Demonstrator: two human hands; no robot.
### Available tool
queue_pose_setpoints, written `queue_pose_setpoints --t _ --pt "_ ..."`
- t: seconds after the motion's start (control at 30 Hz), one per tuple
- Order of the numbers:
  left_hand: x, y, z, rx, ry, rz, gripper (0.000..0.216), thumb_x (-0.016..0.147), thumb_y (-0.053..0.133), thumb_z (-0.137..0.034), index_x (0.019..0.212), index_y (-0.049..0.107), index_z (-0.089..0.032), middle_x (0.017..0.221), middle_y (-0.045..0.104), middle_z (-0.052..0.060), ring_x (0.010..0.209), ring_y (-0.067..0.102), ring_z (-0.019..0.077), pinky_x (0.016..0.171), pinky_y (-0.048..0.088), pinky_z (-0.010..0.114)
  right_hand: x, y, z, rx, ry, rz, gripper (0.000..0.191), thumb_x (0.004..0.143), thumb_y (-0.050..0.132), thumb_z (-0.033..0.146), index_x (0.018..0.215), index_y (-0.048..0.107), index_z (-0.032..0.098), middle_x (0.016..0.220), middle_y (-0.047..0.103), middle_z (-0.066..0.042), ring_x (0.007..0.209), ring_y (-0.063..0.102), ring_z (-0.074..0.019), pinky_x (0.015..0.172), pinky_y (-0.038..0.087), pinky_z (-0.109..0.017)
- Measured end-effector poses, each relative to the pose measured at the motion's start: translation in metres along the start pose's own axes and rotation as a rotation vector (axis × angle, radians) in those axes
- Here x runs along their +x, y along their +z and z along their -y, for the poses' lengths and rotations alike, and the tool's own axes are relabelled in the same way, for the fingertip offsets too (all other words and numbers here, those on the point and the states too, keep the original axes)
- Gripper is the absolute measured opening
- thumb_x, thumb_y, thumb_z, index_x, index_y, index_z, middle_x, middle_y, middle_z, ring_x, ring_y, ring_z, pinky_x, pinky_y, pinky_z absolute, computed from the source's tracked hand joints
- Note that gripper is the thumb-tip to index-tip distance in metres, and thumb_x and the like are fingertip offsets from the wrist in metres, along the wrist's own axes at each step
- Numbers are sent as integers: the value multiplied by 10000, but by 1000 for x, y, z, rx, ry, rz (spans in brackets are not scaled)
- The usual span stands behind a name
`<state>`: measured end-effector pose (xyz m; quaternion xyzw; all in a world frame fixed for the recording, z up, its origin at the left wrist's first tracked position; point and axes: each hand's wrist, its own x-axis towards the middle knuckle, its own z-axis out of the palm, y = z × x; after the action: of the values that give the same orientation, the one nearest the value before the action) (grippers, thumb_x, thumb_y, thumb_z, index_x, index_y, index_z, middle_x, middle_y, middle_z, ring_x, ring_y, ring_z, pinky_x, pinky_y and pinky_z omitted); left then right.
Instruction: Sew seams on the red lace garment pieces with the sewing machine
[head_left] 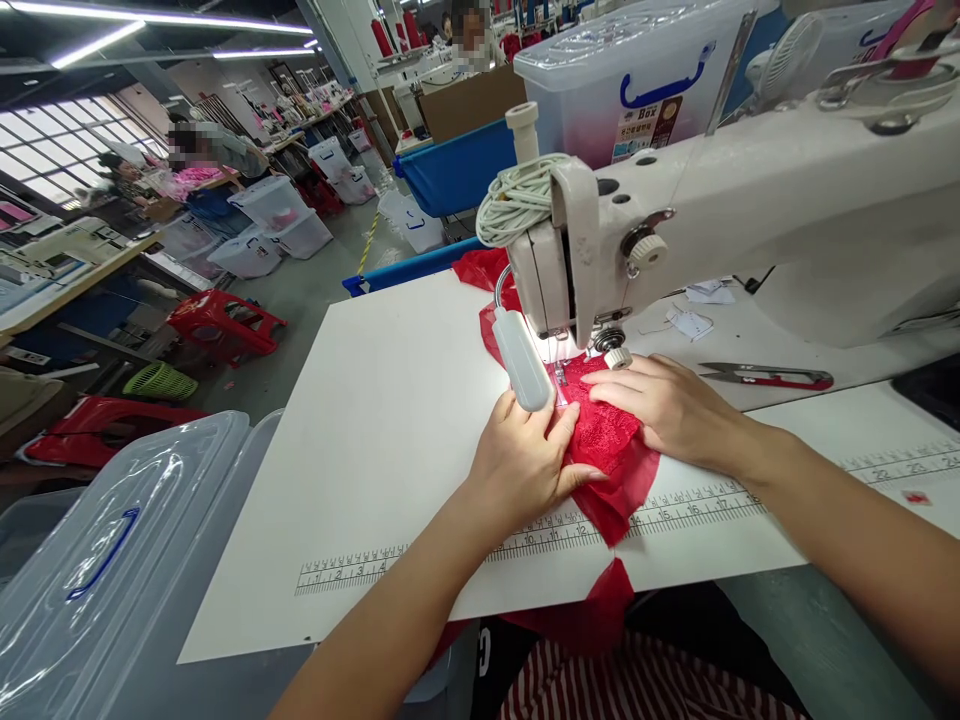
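A piece of red lace fabric (pixel 611 430) lies under the presser foot (pixel 560 374) of a white sewing machine (pixel 675 190). My left hand (pixel 525 450) rests on the fabric's left edge, thumb and fingers spread; some fingertips are hidden behind the machine's lamp (pixel 521 360). On the right side of the lace, my right hand (pixel 667 405) lies flat with its fingers stretched towards the needle. More red fabric (pixel 487 270) sits behind the needle, and another red piece (pixel 600 610) hangs over the table's front edge.
Red-handled thread snips (pixel 772 376) lie right of my right hand. A ruler strip (pixel 555 535) runs along the front of the white table (pixel 375 400). Clear plastic boxes (pixel 150 530) stand at the left, with red stools (pixel 225 325) beyond. Other people work farther back.
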<state>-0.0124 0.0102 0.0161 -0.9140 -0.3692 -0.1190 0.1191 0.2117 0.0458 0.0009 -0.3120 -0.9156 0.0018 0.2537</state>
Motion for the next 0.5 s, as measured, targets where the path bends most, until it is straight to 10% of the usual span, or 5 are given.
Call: queue_pose_setpoints --t 0.23,0.5 --pt "6 -2 2 -142 93 50 695 985 122 -579 751 602 -135 683 528 53 588 439 163 591 401 328 0 -3 3 15 -88 98 326 609 387 -81 710 518 200 784 609 -29 805 464 -190 701 326 -328" --pt "1 -4 -3 -105 18 86 762 951 154 -641 1131 618 -64 810 585 97 659 509 198 603 444 351 0 -5 2 31 -66 89 320 562 390 -81 690 471 200 761 568 -31 782 440 -188 673 293 -313"
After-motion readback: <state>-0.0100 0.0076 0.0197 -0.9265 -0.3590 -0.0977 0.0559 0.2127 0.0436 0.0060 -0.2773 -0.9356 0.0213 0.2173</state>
